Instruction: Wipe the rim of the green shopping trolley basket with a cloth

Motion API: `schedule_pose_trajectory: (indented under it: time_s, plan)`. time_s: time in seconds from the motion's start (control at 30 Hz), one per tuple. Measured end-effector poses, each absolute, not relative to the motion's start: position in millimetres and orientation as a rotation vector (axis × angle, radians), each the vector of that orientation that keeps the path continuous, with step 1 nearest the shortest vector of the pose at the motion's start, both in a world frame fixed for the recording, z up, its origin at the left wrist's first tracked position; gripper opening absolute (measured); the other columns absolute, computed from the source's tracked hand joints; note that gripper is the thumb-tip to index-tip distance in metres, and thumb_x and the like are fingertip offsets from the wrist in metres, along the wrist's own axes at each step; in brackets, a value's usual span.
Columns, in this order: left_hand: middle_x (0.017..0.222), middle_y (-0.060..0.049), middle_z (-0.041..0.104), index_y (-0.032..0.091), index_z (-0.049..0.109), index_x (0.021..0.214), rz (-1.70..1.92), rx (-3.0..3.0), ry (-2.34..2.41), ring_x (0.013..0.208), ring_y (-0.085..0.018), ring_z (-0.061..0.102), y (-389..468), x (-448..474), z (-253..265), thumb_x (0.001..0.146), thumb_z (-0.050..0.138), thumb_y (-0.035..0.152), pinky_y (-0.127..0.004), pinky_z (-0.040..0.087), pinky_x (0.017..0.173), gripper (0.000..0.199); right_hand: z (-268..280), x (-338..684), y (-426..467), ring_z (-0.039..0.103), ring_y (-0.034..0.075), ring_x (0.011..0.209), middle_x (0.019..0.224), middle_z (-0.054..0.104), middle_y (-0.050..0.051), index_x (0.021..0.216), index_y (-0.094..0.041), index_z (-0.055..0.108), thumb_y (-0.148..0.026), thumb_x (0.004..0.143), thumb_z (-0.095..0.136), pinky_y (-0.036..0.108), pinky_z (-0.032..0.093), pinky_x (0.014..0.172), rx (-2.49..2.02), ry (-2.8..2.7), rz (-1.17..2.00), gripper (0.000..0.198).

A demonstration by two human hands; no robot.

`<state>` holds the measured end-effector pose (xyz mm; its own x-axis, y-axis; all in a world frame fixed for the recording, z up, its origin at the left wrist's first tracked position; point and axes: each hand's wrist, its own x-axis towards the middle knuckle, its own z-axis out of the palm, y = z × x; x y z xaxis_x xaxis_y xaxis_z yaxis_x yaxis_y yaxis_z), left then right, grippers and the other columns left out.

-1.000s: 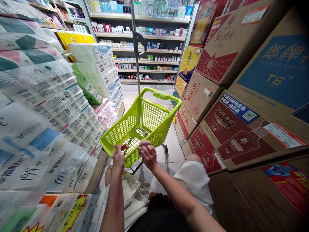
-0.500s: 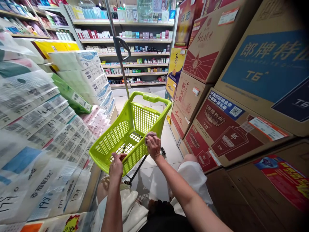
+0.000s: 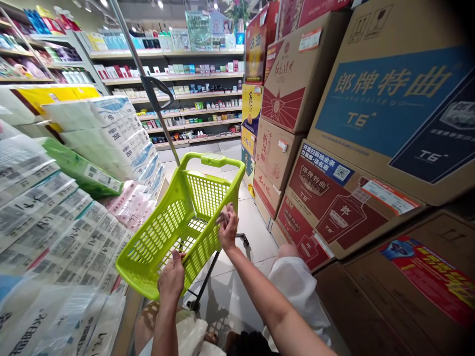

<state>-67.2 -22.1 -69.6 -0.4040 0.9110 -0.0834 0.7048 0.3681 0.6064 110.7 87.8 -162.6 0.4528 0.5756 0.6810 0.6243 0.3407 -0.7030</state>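
A lime-green plastic shopping cart (image 3: 148,237) with latticed sides stands tilted before me, its basket bare inside. My left hand (image 3: 171,278) is closed over the near rim of the basket, thumb on top. Against the outer right side, my right hand (image 3: 227,228) is closed on a crumpled greyish-pink cloth (image 3: 225,213) pressed at the rim. The cart's handle (image 3: 213,159) is at the far end, beside a tall metal pole (image 3: 159,116) with a black grip. Dark legs and a caster (image 3: 193,304) show beneath the basket.
Stacked cartons (image 3: 334,198) form a wall on the right. Packs of tissue paper (image 3: 70,217) are piled on the left. Shelves of small boxed goods (image 3: 185,74) stand at the back. White floor tiles (image 3: 252,222) show between the cart and cartons.
The view has shifted, so the cart and both hands sit lower and further left. My right hand has turned on the rim, showing more of the cloth above the fingers. My left hand keeps its hold.
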Motion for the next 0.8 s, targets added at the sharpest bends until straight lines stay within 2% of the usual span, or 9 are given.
schedule_pose_trajectory:
  time_s: [0.13, 0.33, 0.43, 0.57, 0.63, 0.8]
  plan:
    - [0.102, -0.017, 0.077, 0.024, 0.078, 0.095, 0.658, 1.434, 2.248, 0.092, -0.038, 0.068, -23, -67, -71, 0.092, 0.016, 0.069, -0.051, 0.051, 0.082, 0.077, -160, 127, 124, 0.043, 0.024, 0.141, 0.146, 0.045, 0.019, 0.147, -0.016, 0.035, -0.018, 0.097, 0.036, 0.046, 0.044, 0.113, -1.301, -1.13, -0.039, 0.05]
    - [0.105, -0.016, 0.076, 0.026, 0.075, 0.109, 0.539, 1.422, 2.253, 0.099, -0.038, 0.067, -24, -60, -65, 0.093, 0.013, 0.067, -0.048, 0.05, 0.082, 0.076, -226, 117, 123, 0.053, 0.03, 0.126, 0.129, 0.057, 0.019, 0.14, -0.015, 0.051, -0.019, 0.096, 0.037, 0.052, 0.046, 0.106, -1.445, -1.106, -0.005, 0.046]
    - [0.112, -0.016, 0.075, 0.026, 0.073, 0.113, 0.512, 1.411, 2.255, 0.104, -0.039, 0.066, -21, -56, -64, 0.093, 0.012, 0.067, -0.048, 0.049, 0.085, 0.077, -207, 119, 140, 0.056, 0.027, 0.12, 0.127, 0.056, 0.018, 0.143, -0.014, 0.051, -0.018, 0.096, 0.038, 0.046, 0.049, 0.104, -1.437, -0.96, 0.095, 0.048]
    - [0.119, -0.016, 0.073, 0.025, 0.072, 0.114, 0.507, 1.414, 2.256, 0.108, -0.038, 0.065, -18, -52, -65, 0.094, 0.013, 0.066, -0.047, 0.049, 0.087, 0.075, -170, 122, 166, 0.045, 0.026, 0.137, 0.146, 0.047, 0.019, 0.152, -0.016, 0.042, -0.02, 0.099, 0.037, 0.044, 0.042, 0.113, -1.363, -1.061, 0.057, 0.054]
    - [0.119, -0.015, 0.073, 0.025, 0.072, 0.115, 0.507, 1.432, 2.242, 0.107, -0.038, 0.066, -18, -51, -66, 0.094, 0.015, 0.065, -0.046, 0.049, 0.086, 0.073, -180, 120, 165, 0.04, 0.028, 0.14, 0.148, 0.046, 0.019, 0.149, -0.016, 0.046, -0.019, 0.098, 0.035, 0.048, 0.04, 0.114, -1.389, -1.092, 0.005, 0.052]
    - [0.119, -0.015, 0.073, 0.026, 0.072, 0.115, 0.545, 1.449, 2.241, 0.106, -0.037, 0.066, -14, -49, -72, 0.095, 0.019, 0.063, -0.046, 0.049, 0.085, 0.068, -236, 113, 153, 0.052, 0.026, 0.127, 0.133, 0.058, 0.019, 0.139, -0.016, 0.056, -0.008, 0.087, 0.036, 0.045, 0.047, 0.104, -1.479, -0.969, 0.009, 0.057]
